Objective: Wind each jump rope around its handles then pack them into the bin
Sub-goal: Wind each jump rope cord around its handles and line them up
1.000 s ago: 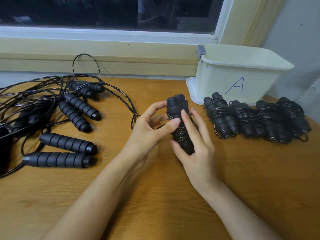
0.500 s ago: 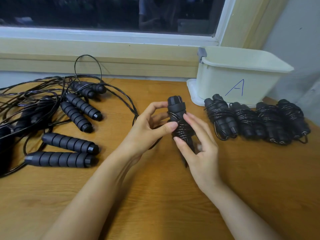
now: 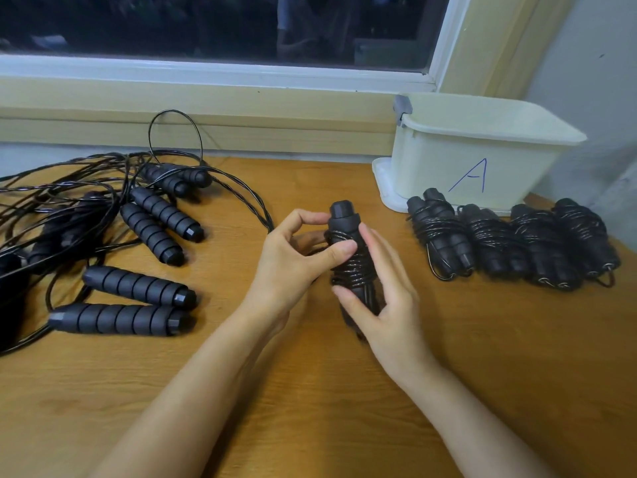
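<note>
Hands meet at frame centre: left hand [image 3: 293, 260] pinches the wound jump rope bundle [image 3: 350, 257] held upright above the wooden table [image 3: 310, 391], right hand [image 3: 382, 298] curled round its lower end; bin [image 3: 482, 150] upper right.

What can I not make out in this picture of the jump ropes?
Head view only.
Inside of the bin: hidden by its near wall.
The loose ropes on the left: cut off by the frame edge, tangled, count unclear.
Lower end of the held rope: covered by the right hand, blurred.
</note>
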A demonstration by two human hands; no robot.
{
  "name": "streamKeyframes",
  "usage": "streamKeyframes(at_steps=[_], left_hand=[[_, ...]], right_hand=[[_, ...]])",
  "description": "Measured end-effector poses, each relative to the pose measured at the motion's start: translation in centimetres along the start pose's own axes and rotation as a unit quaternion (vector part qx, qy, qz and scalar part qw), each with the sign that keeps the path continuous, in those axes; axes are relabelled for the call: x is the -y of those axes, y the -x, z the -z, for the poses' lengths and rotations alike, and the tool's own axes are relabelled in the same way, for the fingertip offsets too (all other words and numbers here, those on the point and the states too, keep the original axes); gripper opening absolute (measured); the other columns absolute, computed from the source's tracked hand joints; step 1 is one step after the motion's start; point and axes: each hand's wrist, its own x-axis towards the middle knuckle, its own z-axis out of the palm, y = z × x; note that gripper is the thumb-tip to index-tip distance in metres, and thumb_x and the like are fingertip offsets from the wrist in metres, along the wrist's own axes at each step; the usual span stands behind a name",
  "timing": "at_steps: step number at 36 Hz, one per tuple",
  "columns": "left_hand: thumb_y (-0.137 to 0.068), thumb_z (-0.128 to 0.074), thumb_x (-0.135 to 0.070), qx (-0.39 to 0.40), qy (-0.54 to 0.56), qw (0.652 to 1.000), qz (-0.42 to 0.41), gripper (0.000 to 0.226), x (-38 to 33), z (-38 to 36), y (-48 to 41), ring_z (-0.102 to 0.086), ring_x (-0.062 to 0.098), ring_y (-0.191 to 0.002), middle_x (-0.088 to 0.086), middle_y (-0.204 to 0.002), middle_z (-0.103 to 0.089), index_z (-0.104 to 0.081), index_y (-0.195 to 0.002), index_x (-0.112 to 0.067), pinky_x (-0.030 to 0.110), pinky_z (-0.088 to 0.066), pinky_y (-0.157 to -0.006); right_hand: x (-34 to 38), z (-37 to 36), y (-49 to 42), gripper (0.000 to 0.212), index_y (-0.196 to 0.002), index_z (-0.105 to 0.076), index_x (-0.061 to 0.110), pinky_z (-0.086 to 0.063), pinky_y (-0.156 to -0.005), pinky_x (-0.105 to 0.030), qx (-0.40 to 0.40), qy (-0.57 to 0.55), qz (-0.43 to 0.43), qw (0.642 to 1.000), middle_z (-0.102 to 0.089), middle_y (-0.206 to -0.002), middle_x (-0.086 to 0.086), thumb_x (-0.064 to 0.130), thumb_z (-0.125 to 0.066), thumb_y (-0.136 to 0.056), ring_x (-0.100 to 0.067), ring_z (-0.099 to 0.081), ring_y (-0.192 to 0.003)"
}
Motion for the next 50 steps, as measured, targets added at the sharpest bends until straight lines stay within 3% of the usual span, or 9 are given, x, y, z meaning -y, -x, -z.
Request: streamKeyframes(at_steps=[6, 15, 17, 21, 25, 29, 38, 46, 50], left_hand=[[-0.08, -0.07, -0.05, 0.025, -0.271, 0.953, -0.131, 0.067, 0.9, 0.0, -0.2, -0.059, 0.002, -0.117, -0.006, -0.145, -0.052, -0.054, -0.139, -0.023, 0.029, -0.047, -0.104], [-0.1, -0.036, -0.043, -0.055, -0.642, 0.674, -0.362, 0.058, 1.9, 0.3, -0.8, -0.067, 0.026, -0.094, 0.008, -0.111, -0.072, -0.059, -0.131, 0.001, 0.044, -0.048, -0.087], [-0.1, -0.032, -0.041, -0.037, -0.639, 0.694, -0.33, 0.057, 1.8, 0.3, -0.8, -0.069, 0.026, -0.083, 0.007, -0.094, -0.074, -0.062, -0.128, -0.001, 0.043, -0.051, -0.084], [-0.099, -0.024, -0.055, 0.014, -0.505, 0.838, -0.207, 0.068, 1.3, 0.3, -0.4, -0.064, 0.025, -0.072, 0.0, -0.074, -0.068, -0.052, -0.14, -0.008, 0.04, -0.049, -0.082], [-0.094, -0.043, -0.045, 0.004, -0.354, 0.926, -0.13, 0.059, 0.9, 0.8, -0.4, -0.061, 0.008, -0.115, 0.004, -0.12, -0.07, -0.049, -0.143, -0.012, 0.015, -0.043, -0.098], [-0.089, -0.05, -0.041, 0.026, -0.235, 0.969, -0.071, 0.063, 0.3, 1.0, -0.7, -0.059, 0.003, -0.119, -0.002, -0.127, -0.066, -0.048, -0.143, -0.009, 0.025, -0.044, -0.106], [-0.083, -0.062, -0.03, 0.049, -0.04, 0.997, 0.035, 0.037, -0.3, 1.2, -0.7, -0.07, 0.004, -0.091, -0.002, -0.097, -0.077, -0.065, -0.118, -0.017, 0.011, -0.05, -0.08], [-0.081, -0.076, -0.011, -0.079, -0.028, 0.996, -0.005, 0.028, 0.4, -0.1, -0.4, -0.072, 0.002, -0.075, -0.005, -0.082, -0.076, -0.065, -0.105, -0.019, 0.007, -0.049, -0.063], [-0.077, -0.08, -0.022, -0.111, -0.085, 0.99, -0.024, 0.044, 1.2, -0.6, -0.2, -0.073, 0.011, -0.089, 0.002, -0.093, -0.077, -0.068, -0.118, -0.012, 0.028, -0.058, -0.079]], right_hand=[[-0.7, 0.6, -0.3, 0.064, -0.146, -0.044, 0.021, -0.03, -0.105, -0.007, -0.08, 0.07, 0.016, 0.994, -0.048, -0.148, -0.005, 0.014, -0.069, -0.087, -0.003, -0.042, -0.136], [-1.2, 1.3, -0.8, 0.064, -0.145, -0.049, 0.012, -0.029, -0.102, -0.002, -0.109, 0.081, -0.008, 0.991, -0.051, -0.145, -0.006, 0.006, -0.074, -0.086, 0.014, -0.038, -0.131], [-1.0, 1.4, -1.0, 0.064, -0.144, -0.048, 0.014, -0.031, -0.105, -0.007, -0.101, 0.058, -0.014, 0.993, -0.051, -0.145, -0.003, 0.006, -0.073, -0.087, 0.009, -0.04, -0.133], [-0.3, 1.5, -0.9, 0.062, -0.142, -0.047, 0.029, -0.041, -0.109, -0.026, -0.074, -0.08, -0.053, 0.993, -0.055, -0.141, 0.009, 0.013, -0.071, -0.087, -0.008, -0.05, -0.133], [0.8, 1.8, -0.9, 0.06, -0.139, -0.051, 0.027, -0.046, -0.101, -0.021, -0.039, -0.202, -0.094, 0.974, -0.062, -0.133, 0.015, 0.005, -0.071, -0.087, -0.008, -0.056, -0.127], [1.2, 1.9, -1.0, 0.054, -0.136, -0.053, 0.026, -0.046, -0.1, -0.021, -0.011, -0.273, -0.118, 0.955, -0.063, -0.135, 0.006, 0.01, -0.07, -0.087, -0.012, -0.056, -0.128], [1.0, 2.2, -1.1, 0.055, -0.143, -0.047, 0.024, -0.044, -0.106, -0.026, 0.04, -0.299, -0.147, 0.942, -0.057, -0.141, 0.005, 0.019, -0.063, -0.091, -0.012, -0.05, -0.133], [-0.3, 1.1, -0.8, 0.053, -0.146, -0.044, 0.028, -0.035, -0.112, -0.021, -0.014, -0.023, -0.04, 0.999, -0.046, -0.149, 0.011, 0.004, -0.051, -0.1, -0.004, -0.04, -0.139], [0.4, 0.1, -0.3, 0.065, -0.155, -0.022, 0.039, -0.028, -0.104, -0.008, 0.022, 0.133, -0.029, 0.99, -0.023, -0.163, 0.002, 0.038, -0.047, -0.095, -0.013, -0.031, -0.144]])
